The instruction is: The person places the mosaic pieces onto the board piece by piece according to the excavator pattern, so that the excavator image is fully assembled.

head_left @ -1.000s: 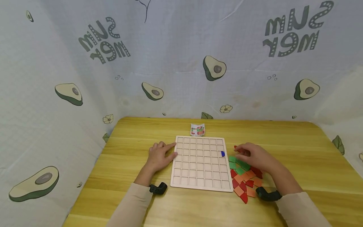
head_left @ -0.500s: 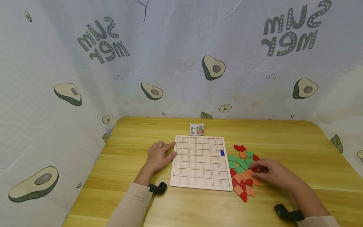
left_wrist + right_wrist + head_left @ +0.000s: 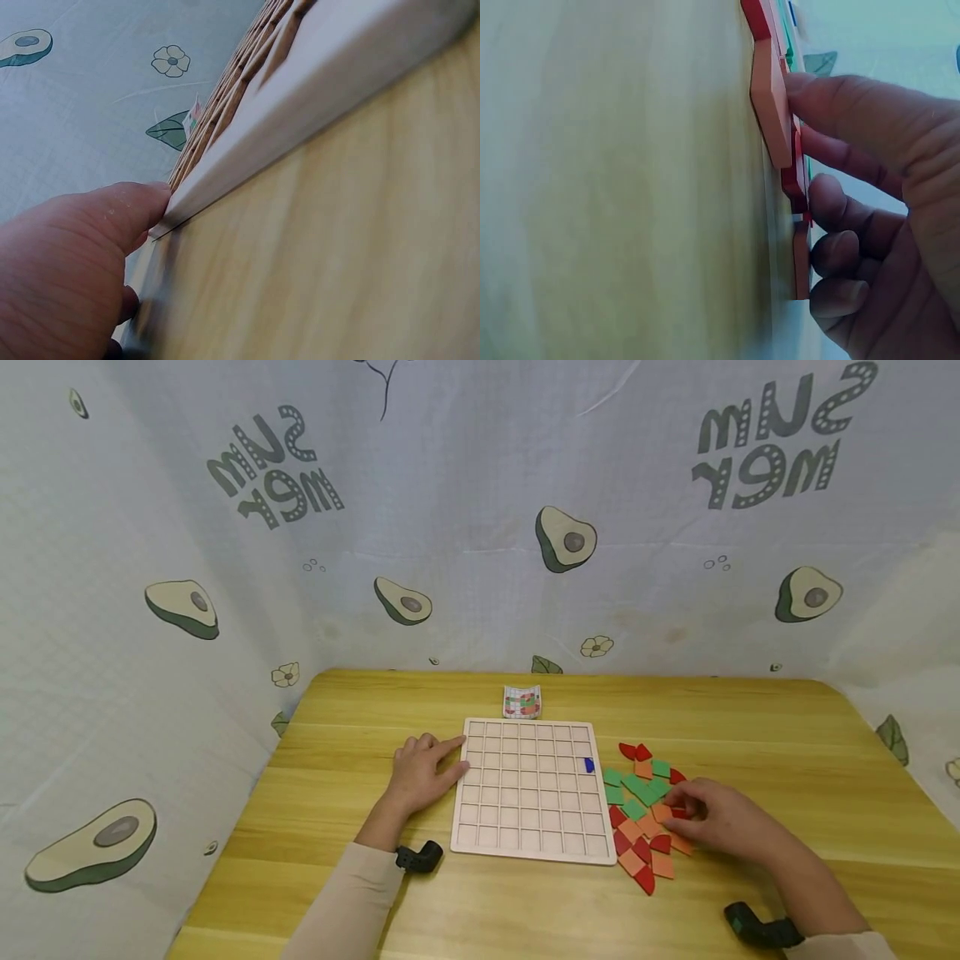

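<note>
My left hand (image 3: 420, 775) rests on the table with thumb and index finger at the left edge of a pale wooden grid board (image 3: 525, 855). In the left wrist view, the thumb (image 3: 131, 206) touches the board's side. One blue piece (image 3: 588, 766) sits in a cell near the board's right edge. My right hand (image 3: 716, 814) is low over the right side of a spread of flat pieces, thumb and index apart. Between them show a red piece (image 3: 679, 813) and an orange square tile (image 3: 662, 812). In the right wrist view, the thumb tip overlaps an orange tile (image 3: 770, 105).
A small printed pattern card (image 3: 522, 702) stands behind the board. Green tiles (image 3: 633, 810), red curved pieces (image 3: 645, 880) and more orange squares lie right of the board. A printed cloth (image 3: 480, 527) hangs behind the wooden table (image 3: 375, 710). Each wrist wears a dark camera.
My right hand has moved from the upper part of the spread toward its lower right, uncovering red, orange and green pieces at the top. The left hand has stayed still.
</note>
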`<action>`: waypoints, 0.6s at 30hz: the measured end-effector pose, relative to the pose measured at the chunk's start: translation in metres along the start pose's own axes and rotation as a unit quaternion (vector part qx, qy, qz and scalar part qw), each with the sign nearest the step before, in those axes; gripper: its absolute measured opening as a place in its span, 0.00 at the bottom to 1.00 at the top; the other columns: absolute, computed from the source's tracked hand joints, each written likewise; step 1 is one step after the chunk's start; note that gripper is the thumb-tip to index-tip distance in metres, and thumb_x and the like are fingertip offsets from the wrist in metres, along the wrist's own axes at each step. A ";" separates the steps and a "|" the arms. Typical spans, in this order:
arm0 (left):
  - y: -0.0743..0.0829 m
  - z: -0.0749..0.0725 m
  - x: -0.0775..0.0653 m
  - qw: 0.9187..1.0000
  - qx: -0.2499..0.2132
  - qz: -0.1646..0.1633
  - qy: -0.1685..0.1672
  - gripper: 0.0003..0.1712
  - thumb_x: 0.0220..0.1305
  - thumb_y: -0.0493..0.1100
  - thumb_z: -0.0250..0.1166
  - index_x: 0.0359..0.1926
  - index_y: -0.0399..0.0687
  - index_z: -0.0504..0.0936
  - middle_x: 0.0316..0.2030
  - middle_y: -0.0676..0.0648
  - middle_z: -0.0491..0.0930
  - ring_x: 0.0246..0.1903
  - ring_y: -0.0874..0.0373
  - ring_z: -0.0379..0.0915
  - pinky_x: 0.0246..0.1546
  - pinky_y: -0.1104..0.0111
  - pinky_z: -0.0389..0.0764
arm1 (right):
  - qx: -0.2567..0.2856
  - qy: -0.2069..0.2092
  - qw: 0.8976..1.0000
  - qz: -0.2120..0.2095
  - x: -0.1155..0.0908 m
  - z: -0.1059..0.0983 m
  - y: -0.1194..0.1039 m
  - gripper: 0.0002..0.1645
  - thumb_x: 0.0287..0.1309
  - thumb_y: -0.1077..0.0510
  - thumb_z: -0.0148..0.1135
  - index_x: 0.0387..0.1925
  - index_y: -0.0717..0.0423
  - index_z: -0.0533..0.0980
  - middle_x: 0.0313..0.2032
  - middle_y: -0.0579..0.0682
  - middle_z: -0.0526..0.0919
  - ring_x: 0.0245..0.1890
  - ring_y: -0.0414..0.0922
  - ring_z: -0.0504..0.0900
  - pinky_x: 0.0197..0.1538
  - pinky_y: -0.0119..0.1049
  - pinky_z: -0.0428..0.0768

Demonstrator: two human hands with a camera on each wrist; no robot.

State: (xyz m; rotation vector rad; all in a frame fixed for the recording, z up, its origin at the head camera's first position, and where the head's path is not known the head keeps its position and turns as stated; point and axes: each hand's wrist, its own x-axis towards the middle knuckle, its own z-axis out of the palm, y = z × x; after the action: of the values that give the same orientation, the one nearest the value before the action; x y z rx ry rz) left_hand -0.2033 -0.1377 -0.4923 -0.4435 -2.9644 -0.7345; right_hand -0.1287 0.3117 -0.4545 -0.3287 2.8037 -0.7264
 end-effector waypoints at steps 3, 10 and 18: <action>-0.001 0.001 0.000 1.000 0.001 -0.001 0.001 0.29 0.70 0.63 0.61 0.69 0.65 0.77 0.39 0.50 0.73 0.37 0.55 0.59 0.44 0.59 0.61 | -0.015 0.008 1.000 0.001 0.001 0.001 0.001 0.18 0.58 0.45 0.74 0.43 0.51 0.82 0.28 0.43 0.72 0.28 0.35 0.66 0.32 0.31 0.67; -0.001 0.001 0.001 1.000 0.003 -0.001 0.004 0.29 0.70 0.63 0.61 0.69 0.65 0.77 0.39 0.50 0.74 0.38 0.55 0.60 0.44 0.58 0.61 | -0.028 0.026 0.999 0.001 0.004 -0.002 -0.006 0.15 0.58 0.46 0.74 0.38 0.50 0.82 0.27 0.42 0.72 0.27 0.35 0.66 0.31 0.31 0.66; 0.000 0.000 0.000 1.000 0.004 -0.001 0.004 0.29 0.70 0.63 0.61 0.69 0.65 0.77 0.39 0.50 0.74 0.38 0.55 0.60 0.44 0.59 0.61 | -0.014 0.024 0.999 -0.032 0.024 0.002 -0.037 0.14 0.58 0.45 0.74 0.37 0.48 0.81 0.26 0.41 0.71 0.26 0.35 0.67 0.30 0.30 0.66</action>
State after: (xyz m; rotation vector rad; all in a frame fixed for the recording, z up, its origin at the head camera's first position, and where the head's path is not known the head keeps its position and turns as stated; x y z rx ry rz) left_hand -0.2037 -0.1375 -0.4926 -0.4372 -2.9600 -0.7234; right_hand -0.1447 0.2729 -0.4414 -0.4139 2.8625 -0.7178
